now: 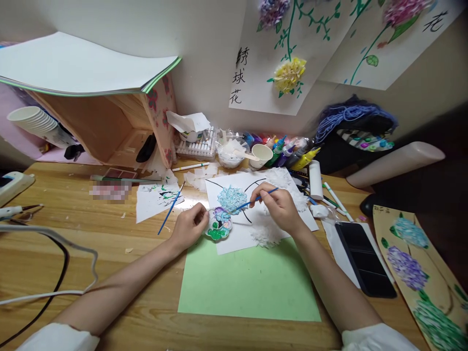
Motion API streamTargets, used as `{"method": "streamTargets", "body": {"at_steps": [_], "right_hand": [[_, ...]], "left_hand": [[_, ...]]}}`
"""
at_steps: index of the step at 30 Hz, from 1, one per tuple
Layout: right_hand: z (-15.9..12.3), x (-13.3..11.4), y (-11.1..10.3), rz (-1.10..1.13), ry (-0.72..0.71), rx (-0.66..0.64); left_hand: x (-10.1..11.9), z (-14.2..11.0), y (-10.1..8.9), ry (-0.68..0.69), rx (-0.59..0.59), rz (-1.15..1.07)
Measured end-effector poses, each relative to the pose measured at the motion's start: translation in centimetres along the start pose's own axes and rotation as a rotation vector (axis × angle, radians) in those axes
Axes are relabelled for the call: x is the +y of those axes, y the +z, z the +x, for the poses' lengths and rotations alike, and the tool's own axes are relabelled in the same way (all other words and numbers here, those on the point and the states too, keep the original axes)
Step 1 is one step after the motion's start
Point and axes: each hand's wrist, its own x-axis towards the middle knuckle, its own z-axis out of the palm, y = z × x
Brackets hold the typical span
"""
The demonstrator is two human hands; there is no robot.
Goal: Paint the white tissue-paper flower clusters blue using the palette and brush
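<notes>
My left hand [190, 225] pinches the rim of a small round paint palette [218, 225], whose wells hold green, purple, blue and black paint. In my right hand [277, 205] is a blue paintbrush [252, 201], held like a pen, its tip over the palette's upper right edge. Just behind the palette, a light-blue paper flower [231, 198] stands out from a white sheet [234, 246] with black stem lines. Two unpainted white paper flowers, one front [268, 235] and one at the back right [283, 181], lie on or beside that sheet. A green sheet [248, 287] lies nearer me.
Another blue brush [171, 208] lies left of my hand, by a paint-smeared paper [157, 197]. Behind stand a paper cup [261, 155], a bowl of white scraps [232, 153] and paint bottles [288, 153]. A black phone-like slab [363, 258] lies right; cables [62, 253] run left.
</notes>
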Motion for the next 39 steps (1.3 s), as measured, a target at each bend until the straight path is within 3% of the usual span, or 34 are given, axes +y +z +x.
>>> {"method": "streamTargets", "body": {"at_steps": [6,11,17,23,39], "right_hand": [[0.6,0.3,-2.2,0.165,0.061,0.199],[1.1,2.0,-4.6,0.035,0.068,0.464],[1.0,3.1,-4.1,-0.192,0.033,0.362],[1.1,3.4,-2.8,-0.264,-0.004,0.268],[1.2,3.3,-2.6,-0.277,-0.007,0.271]], "left_hand": [[0.1,0.0,-0.1,0.009,-0.008,0.007],[0.0,0.1,-0.1,0.009,-0.028,0.030],[0.2,0.3,-0.2,0.015,-0.029,0.031],[0.3,0.3,-0.2,0.014,-0.029,0.043],[-0.3,0.2,-0.1,0.021,-0.044,0.067]]}}
